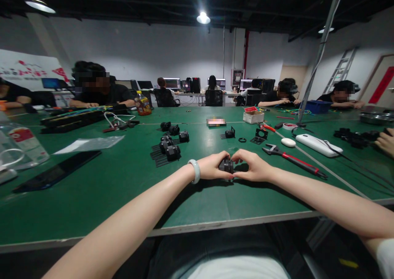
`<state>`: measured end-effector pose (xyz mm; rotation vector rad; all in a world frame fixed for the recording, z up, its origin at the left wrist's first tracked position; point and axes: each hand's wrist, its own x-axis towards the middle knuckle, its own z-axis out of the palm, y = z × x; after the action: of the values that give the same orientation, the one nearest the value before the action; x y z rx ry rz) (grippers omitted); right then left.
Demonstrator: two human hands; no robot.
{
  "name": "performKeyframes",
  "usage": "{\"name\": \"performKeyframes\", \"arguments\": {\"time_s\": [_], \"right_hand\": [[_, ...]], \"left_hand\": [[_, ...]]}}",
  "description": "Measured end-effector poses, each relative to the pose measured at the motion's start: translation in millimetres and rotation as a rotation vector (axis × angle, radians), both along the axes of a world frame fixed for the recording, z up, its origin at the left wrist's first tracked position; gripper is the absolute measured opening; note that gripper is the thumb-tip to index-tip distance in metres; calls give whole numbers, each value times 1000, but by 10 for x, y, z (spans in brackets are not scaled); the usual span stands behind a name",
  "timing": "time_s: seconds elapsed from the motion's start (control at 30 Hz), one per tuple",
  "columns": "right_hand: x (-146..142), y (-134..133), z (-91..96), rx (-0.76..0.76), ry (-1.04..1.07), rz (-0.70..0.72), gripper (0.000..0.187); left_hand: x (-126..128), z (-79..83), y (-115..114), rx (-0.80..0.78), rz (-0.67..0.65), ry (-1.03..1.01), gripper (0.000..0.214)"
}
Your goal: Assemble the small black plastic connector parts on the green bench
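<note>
Both hands meet over the green table. My left hand, with a pale bangle at the wrist, grips a small black part between thumb and fingers. From the other side my right hand curls its thumb and fingertips against the same part; its exact shape is partly hidden by the fingers. Several similar black parts with comb-like prongs lie ahead to the left. Beyond my hands are another pronged part, a black ring and a black square bracket.
To the right lie an adjustable wrench, a white mouse-like object and a white power strip. A dark tablet-like slab and plastic bottle are left. A metal pole rises at right. Other people sit around the table.
</note>
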<state>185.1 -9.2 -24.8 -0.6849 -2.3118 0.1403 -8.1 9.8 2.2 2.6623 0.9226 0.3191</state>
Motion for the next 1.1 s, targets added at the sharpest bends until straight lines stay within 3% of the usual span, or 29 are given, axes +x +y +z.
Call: {"name": "performKeyframes", "arguments": {"time_s": [1.1], "right_hand": [[-7, 15, 3, -8, -18, -19, 26]], "left_hand": [[20, 11, -17, -14, 38, 3, 51]]}}
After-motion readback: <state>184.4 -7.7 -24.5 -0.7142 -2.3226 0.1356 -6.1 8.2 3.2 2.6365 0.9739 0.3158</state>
